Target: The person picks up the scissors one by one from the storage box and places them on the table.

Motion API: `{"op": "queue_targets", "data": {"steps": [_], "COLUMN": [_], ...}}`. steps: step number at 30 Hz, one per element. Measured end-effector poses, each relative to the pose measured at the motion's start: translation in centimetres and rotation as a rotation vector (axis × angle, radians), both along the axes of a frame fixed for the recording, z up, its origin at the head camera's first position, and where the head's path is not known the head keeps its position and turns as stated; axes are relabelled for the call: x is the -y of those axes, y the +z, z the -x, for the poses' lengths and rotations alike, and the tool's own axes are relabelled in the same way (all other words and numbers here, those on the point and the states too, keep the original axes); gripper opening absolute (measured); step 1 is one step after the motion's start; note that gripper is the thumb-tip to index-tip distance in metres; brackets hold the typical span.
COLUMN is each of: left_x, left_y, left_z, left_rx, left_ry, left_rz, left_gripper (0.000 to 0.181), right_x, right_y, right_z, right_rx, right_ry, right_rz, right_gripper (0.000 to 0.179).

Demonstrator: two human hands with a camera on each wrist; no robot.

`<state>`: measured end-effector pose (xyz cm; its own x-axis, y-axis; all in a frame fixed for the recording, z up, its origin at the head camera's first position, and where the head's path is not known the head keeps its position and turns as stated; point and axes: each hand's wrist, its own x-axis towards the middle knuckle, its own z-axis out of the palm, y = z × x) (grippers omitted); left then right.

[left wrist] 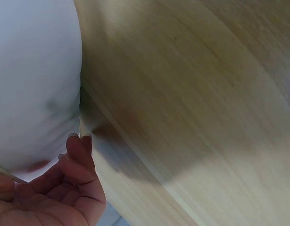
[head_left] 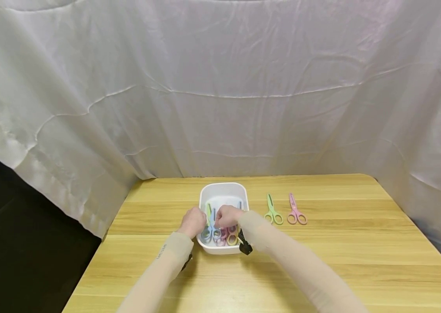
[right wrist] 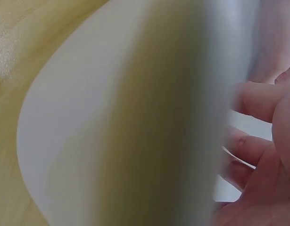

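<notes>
Blue scissors [head_left: 211, 225] at seven o'clock in the tub [head_left: 220, 251] look light, stiff, loop-grabbable; can't tell if my left hand [head_left: 193, 221] or right hand [head_left: 228, 215] pinches anything.

Head view bright, pale glare on the table [head_left: 220, 280]; left wrist view dimmer, softly shadowed; right wrist view smeared by an out-of-focus yellowish band [right wrist: 149, 141].

A short line of small dark lettering [head_left: 161, 251] stands on the pale left sleeve [head_left: 157, 274], just behind the cuff [head_left: 183, 241], and runs at a slant in the head view. It perhaps begins with "Let", but the characters are too tiny and tilted to read the rest surely.
</notes>
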<state>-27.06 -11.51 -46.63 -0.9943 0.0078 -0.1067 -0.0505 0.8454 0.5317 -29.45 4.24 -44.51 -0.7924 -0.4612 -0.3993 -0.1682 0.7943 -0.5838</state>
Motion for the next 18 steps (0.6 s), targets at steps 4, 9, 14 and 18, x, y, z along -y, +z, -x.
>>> {"op": "queue_targets", "data": {"steps": [4,9,14,18], "left_x": [0.01,0.02,0.02,-0.03], "left_y": [0.00,0.03,0.05,0.10], "left_z": [-0.05,-0.08,-0.08,-0.06], "left_rx": [-0.002,0.002,0.013,0.025], "left_ry": [0.000,-0.001,0.008,0.018], "left_rz": [-0.009,-0.020,-0.012,-0.017], "left_gripper": [0.021,0.021,0.022,0.022], "right_x": [-0.05,0.08,0.08,0.30], "right_y": [-0.34,-0.04,-0.08,-0.29], "right_z": [0.10,-0.15,-0.09,-0.17], "right_rx": [0.035,0.019,0.018,0.009], "right_ry": [-0.006,-0.016,-0.034,-0.062], "right_rz": [0.030,0.022,0.029,0.043], "right_gripper": [0.012,0.010,0.016,0.018]}}
